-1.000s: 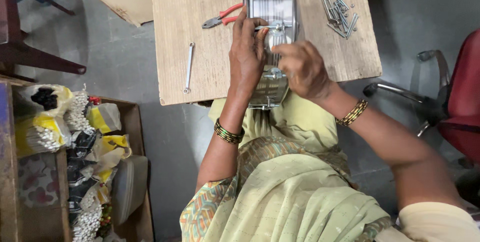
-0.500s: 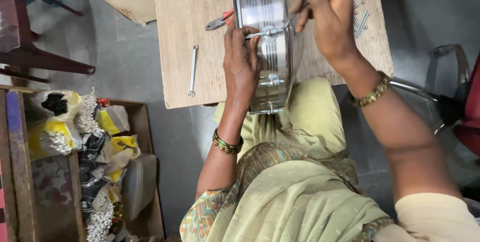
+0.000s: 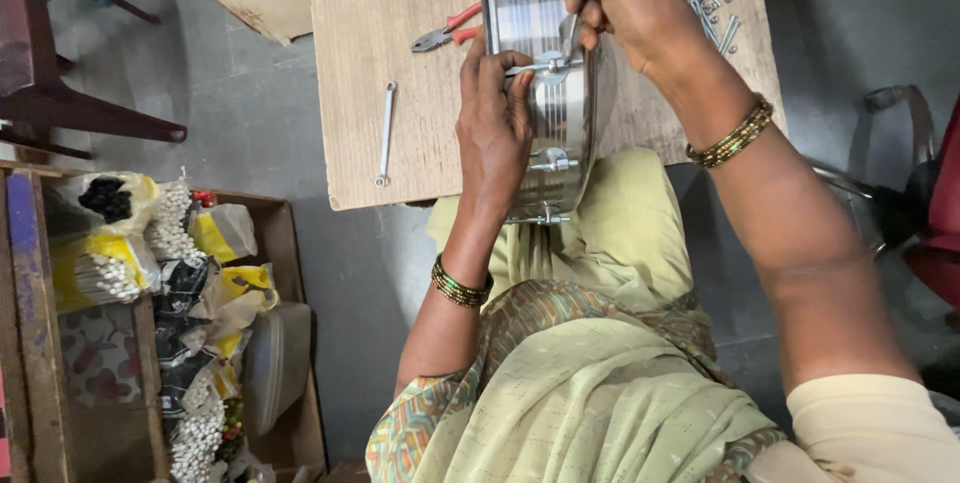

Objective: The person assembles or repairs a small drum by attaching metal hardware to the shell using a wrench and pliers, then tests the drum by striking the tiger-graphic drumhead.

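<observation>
drum (image 3: 545, 93): top cut off | rod under right hand (image 3: 640, 13): hidden

A wooden crate (image 3: 285, 243) at the lower left, beside the person's left side, holds all the packages in view. Near its top, a clear plastic bag with a yellow band (image 3: 105, 268) is packed with thin white sticks, and a smaller yellow-and-clear bag (image 3: 222, 231) lies just beside it. Crumpled yellow and black wrappers (image 3: 215, 318) sit in the middle. Lower down, another bag of white sticks (image 3: 195, 433) shows, perhaps torn open. No labels, signs or screens appear.
</observation>
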